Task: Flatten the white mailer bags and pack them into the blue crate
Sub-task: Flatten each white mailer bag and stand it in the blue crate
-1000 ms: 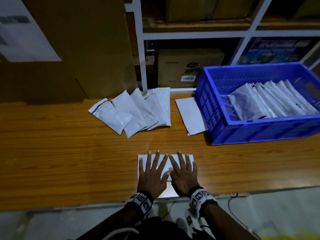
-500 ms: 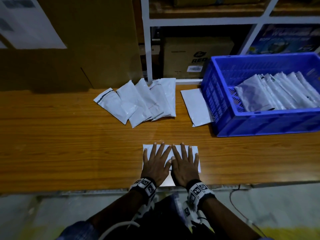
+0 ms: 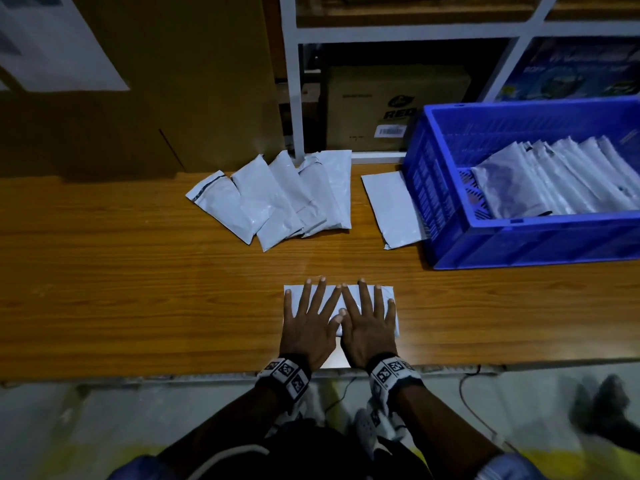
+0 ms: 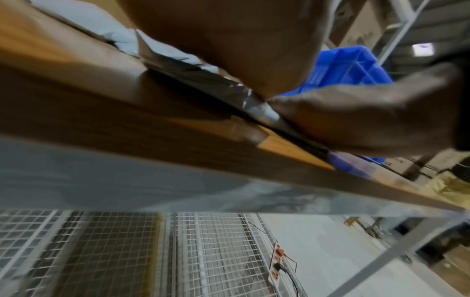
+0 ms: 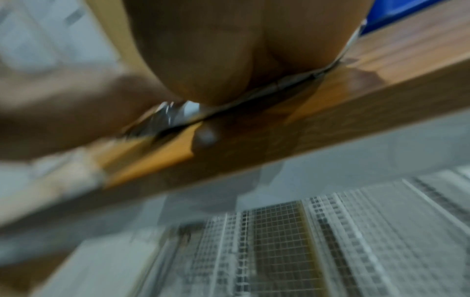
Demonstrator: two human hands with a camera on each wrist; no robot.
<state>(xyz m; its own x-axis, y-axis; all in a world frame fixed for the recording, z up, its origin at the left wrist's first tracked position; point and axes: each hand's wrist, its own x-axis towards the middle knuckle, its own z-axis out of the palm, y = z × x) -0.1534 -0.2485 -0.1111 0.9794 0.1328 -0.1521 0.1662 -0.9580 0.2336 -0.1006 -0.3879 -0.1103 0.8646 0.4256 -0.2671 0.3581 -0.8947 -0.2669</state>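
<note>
Mailer bag (image 3: 383, 299) lies flat on the wooden table (image 3: 138, 289), close to the near edge, with both hands spread on top of it. Left hand (image 3: 309, 325) covers the bag's left half, fingers straight and fanned, palm down. Right hand (image 3: 370, 327) covers the right half in the same way, and the two thumbs meet over the bag's middle. Both wrist views, blurred, show a palm pressed onto the bag at the table edge. Each wrist wears a band with black-and-white markers.

Farther back, five more bags (image 3: 273, 199) lie fanned and overlapping near the table's far edge. Just right of them a single bag (image 3: 391, 206) lies flat, its right edge against the crate (image 3: 519, 244). This blue crate sits at the far right of the table and holds a row of bags (image 3: 554, 181) overlapping one another. Behind the table stand a white shelf frame (image 3: 294, 81) and a cardboard box (image 3: 363, 109).
</note>
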